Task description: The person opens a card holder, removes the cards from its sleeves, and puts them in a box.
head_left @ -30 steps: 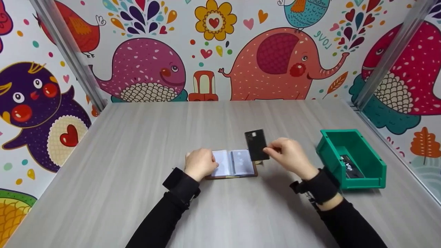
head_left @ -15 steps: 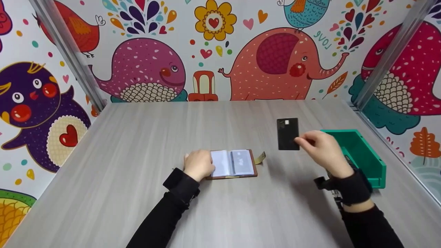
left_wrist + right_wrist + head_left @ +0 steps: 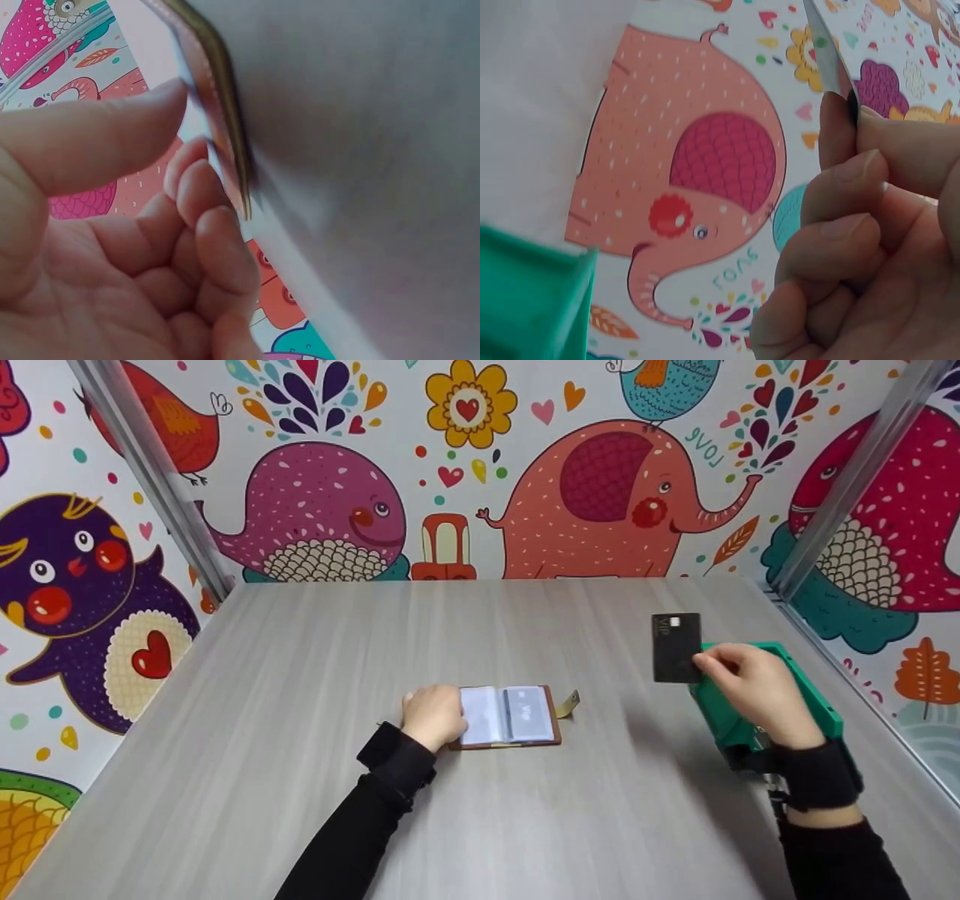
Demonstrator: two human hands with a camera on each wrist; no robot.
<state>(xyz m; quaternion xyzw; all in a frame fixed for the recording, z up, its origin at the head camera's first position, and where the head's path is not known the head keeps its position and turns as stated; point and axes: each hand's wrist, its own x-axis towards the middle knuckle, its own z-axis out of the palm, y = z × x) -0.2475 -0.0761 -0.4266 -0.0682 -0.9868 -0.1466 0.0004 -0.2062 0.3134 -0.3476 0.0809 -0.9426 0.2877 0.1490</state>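
Observation:
A small brown card holder [image 3: 556,720] lies open on the table, its clear sleeves facing up and its strap [image 3: 570,703] sticking out to the right. At its left edge, my left hand [image 3: 433,716] holds it; the left wrist view shows the thumb [image 3: 142,120] on the inner side and the other fingers curled at the edge. My right hand [image 3: 757,686] pinches a black card [image 3: 676,649] marked VIP by its lower right edge, thumb against forefinger. The card is upright in the air, beside and above the green bin [image 3: 716,712], which the hand and wrist partly cover.
The bin stands at the table's right side; its inside is mostly hidden by my arm. Patterned walls [image 3: 585,510] enclose the back and sides, with metal posts [image 3: 847,472] at the corners. Bare grey tabletop [image 3: 315,660] surrounds the card holder.
My right hand has carried the black card from over the card holder's right side rightward to the bin, uncovering the strap. The left hand and the card holder have stayed in place.

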